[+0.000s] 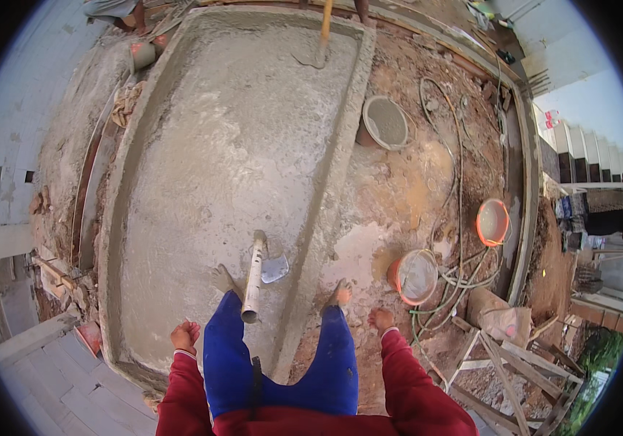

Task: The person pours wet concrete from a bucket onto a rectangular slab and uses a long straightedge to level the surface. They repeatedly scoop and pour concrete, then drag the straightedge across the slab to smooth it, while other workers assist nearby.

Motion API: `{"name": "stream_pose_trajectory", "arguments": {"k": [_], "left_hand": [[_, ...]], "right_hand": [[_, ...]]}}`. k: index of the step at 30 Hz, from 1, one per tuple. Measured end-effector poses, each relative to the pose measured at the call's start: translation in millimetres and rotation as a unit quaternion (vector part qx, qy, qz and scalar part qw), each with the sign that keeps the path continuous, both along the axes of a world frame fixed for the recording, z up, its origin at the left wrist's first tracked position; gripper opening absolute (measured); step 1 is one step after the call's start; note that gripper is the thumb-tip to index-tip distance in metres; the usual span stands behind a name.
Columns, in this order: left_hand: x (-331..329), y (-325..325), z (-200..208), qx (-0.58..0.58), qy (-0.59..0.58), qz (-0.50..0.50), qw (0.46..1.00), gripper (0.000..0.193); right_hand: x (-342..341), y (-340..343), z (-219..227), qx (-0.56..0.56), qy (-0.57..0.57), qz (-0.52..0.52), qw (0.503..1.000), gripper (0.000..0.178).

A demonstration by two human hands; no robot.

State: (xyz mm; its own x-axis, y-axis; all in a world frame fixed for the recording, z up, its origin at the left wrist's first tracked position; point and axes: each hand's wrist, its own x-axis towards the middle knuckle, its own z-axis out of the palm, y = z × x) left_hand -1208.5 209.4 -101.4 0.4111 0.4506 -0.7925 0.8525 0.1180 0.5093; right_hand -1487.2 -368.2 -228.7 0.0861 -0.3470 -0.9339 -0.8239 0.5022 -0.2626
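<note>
"Reddish, muddy ground point(398, 171) fills the middle right of the frame, with white steps point(580, 149) at the far right. What takes up the centre?"

"One long, low-walled concrete trough point(112, 218), spread with wet grey cement mix point(217, 160). Its right wall runs down between the person's legs: the left foot point(222, 280) is in the mix, the right foot point(340, 293) on the ground outside."

"And the hands?"

"Both look loosely folded, fingers curled inward. The left hand point(185, 336) is at lower left, beside the blue-clad thigh; the right hand point(381, 320) is right of centre, near an orange bucket point(414, 276) of grey material. I can't tell the exact finger positions — they are too small."

"Where is the nearest tool?"

"Just below the middle of the frame: a hoe point(253, 280) with a pale, tubular handle, tilted between the two hands and apart from both. Its metal blade point(275, 269) shows to the right of the handle."

"Anything farther off?"

"A wooden-handled hoe point(325, 29) at the top edge, its head in the mix, near a co-worker's legs. Down the right side — a second orange bucket point(493, 222) and a looping hose point(460, 196)."
</note>
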Motion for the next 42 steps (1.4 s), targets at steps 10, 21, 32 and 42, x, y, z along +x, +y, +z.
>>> {"name": "stream_pose_trajectory", "arguments": {"k": [10, 21, 32, 42], "left_hand": [[9, 93, -46, 0.317, -0.067, -0.059, 0.944, 0.017], [65, 237, -23, 0.290, 0.034, -0.159, 0.943, 0.009], [71, 315, 56, -0.058, -0.052, 0.131, 0.988, 0.008], [59, 279, 24, -0.151, 0.069, 0.181, 0.969, 0.012]], "right_hand": [[150, 149, 120, -0.009, -0.011, 0.206, 0.978, 0.016], [264, 227, 227, -0.087, -0.055, 0.210, 0.972, 0.015], [326, 233, 200, -0.038, -0.128, 0.212, 0.968, 0.019], [313, 255, 267, -0.034, 0.047, 0.308, 0.950, 0.018]]}}
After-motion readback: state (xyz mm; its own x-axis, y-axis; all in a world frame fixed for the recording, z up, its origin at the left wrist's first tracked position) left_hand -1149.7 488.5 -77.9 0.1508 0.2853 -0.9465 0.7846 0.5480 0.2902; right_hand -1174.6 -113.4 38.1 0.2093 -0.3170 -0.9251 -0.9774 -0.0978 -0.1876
